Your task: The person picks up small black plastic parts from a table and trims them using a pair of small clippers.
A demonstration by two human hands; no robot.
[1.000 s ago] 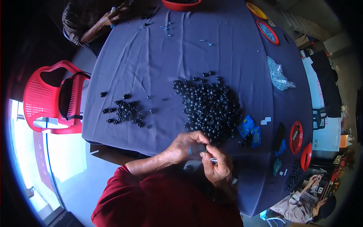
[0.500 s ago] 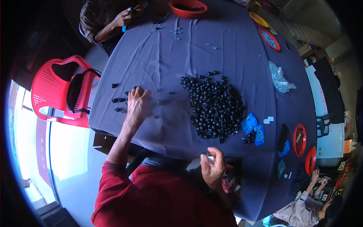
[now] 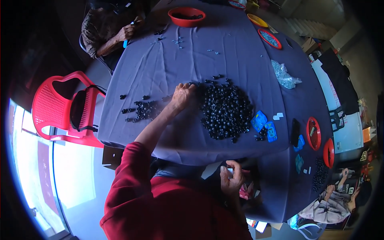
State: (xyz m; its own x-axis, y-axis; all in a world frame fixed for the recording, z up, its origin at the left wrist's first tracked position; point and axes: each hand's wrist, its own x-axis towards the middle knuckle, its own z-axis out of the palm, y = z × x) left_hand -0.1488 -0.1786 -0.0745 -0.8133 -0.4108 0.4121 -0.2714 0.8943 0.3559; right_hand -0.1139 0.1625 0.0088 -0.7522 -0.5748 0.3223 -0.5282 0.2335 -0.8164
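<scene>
2 heaps of black pieces (image 3: pixel 228 110): left hand (image 3: pixel 184 95) at the larger's 10 o'clock, grasp indiscernible; right hand (image 3: pixel 233 176) clasps 1 half-hidden white object (image 3: pixel 230 171).

On the table (image 3: pixel 244 62), the main heap of beads (image 3: pixel 227 112) sits at the clock's centre. By its ten o'clock edge is the left hand (image 3: pixel 183 94); the second heap (image 3: pixel 144 110) lies at nine, with a chair (image 3: pixel 52 104) farther out, past the table's edge. A bowl (image 3: pixel 186 24) stands at eleven, a dish (image 3: pixel 278 47) at one, a plastic bag (image 3: pixel 285 76) at two. Two packets (image 3: pixel 259 120) lie just beside the heap, between three and four. At six, nearer than the table's edge, is the right hand (image 3: pixel 232 178).
</scene>
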